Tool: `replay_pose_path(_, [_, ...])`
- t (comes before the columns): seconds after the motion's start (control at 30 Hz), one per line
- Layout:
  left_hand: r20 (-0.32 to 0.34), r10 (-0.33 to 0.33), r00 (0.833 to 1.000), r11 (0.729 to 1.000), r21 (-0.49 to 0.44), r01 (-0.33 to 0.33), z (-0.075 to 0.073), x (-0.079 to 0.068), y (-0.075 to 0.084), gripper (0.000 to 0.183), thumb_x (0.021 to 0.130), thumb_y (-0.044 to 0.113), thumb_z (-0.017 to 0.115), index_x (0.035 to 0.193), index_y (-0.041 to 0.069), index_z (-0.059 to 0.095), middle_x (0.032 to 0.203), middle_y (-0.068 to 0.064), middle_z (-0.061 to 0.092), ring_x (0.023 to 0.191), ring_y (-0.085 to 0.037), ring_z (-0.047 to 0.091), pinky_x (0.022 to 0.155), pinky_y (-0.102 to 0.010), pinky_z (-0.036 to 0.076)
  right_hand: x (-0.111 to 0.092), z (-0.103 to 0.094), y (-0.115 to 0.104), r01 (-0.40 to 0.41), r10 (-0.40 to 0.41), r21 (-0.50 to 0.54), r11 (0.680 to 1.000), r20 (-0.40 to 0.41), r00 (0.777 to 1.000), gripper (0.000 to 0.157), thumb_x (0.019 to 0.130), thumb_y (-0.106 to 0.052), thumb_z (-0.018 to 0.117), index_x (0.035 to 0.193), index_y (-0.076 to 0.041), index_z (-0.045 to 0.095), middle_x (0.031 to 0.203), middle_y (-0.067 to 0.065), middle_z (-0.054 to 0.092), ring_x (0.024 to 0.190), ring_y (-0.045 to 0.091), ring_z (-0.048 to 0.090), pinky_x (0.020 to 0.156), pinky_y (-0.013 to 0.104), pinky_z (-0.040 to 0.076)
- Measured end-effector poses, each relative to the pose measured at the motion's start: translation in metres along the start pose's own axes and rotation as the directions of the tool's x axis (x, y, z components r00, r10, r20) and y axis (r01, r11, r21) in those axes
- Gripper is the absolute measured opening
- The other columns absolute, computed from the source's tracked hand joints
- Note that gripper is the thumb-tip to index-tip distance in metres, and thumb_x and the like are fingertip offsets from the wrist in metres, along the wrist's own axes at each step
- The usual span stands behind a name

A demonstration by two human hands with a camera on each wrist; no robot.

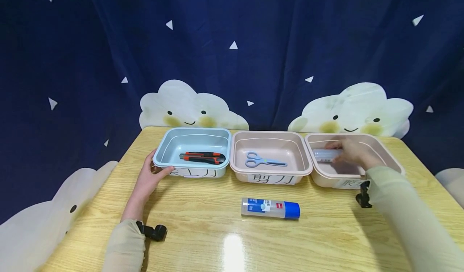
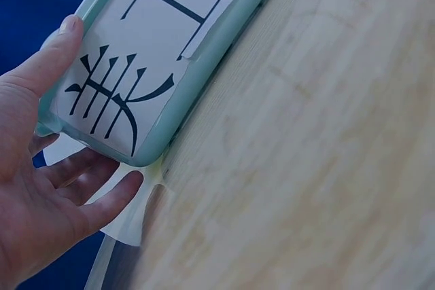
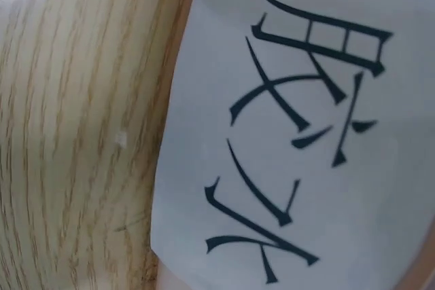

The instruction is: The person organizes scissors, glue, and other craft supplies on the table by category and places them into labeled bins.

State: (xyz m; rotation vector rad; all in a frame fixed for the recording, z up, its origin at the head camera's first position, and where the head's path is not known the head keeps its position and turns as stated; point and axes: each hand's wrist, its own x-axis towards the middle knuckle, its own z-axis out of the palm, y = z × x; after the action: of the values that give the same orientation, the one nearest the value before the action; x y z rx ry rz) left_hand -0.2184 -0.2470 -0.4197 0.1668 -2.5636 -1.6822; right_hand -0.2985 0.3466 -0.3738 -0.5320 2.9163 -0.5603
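My left hand (image 1: 146,177) rests at the front left corner of the light blue bin (image 1: 222,173). Its thumb touches the labelled front, as the left wrist view shows, with the other fingers spread loosely beside the bin's end. Two red-and-black utility knives (image 1: 203,158) lie in that bin. Inside the right-hand pink bin (image 1: 389,161), my right hand (image 1: 349,151) holds a clear glue bottle (image 1: 322,155) by its right end, the bottle lying sideways. That hand is out of sight in the right wrist view, where the bin's paper label (image 3: 183,134) fills most of the frame.
Between those bins stands another pink bin (image 1: 237,168) with blue scissors (image 1: 266,160) in it. A second glue bottle (image 1: 270,208), blue-capped, lies sideways on the wooden table (image 1: 203,240) in front. Behind the table hangs a dark blue curtain (image 1: 268,62) with clouds.
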Motion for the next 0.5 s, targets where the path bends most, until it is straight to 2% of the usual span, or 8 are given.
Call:
replay_pose_path(0.2, [0.008,0.003,1.0,1.0,-0.01,-0.003,0.0013,-0.001,0.0003,0.089,0.081,0.03,0.069,0.147,0.021,0.01,0.141,-0.015,0.031,0.118,-0.03,0.035,0.091,-0.037,0.033,-0.0003,0.0035,0.0036,0.024,-0.024,-0.029,0.999,-0.016,1.0,0.05,0.062,-0.007,0.078,0.109,0.002,0.063,0.114,0.026,0.057,0.103,0.043,0.051,0.09,0.052,0.037])
replay_pose_path(0.5, [0.011,0.001,1.0,1.0,-0.006,0.0,-0.0003,-0.0006,0.001,0.089,0.081,0.031,0.068,0.147,0.022,0.009,0.141,-0.016,0.031,0.118,-0.029,0.035,0.09,-0.035,0.034,-0.0006,0.0048,0.0031,0.0,0.0,0.003,1.0,-0.041,0.999,0.052,0.062,-0.004,0.078,0.11,0.006,0.061,0.115,0.028,0.055,0.102,0.045,0.051,0.089,0.053,0.037])
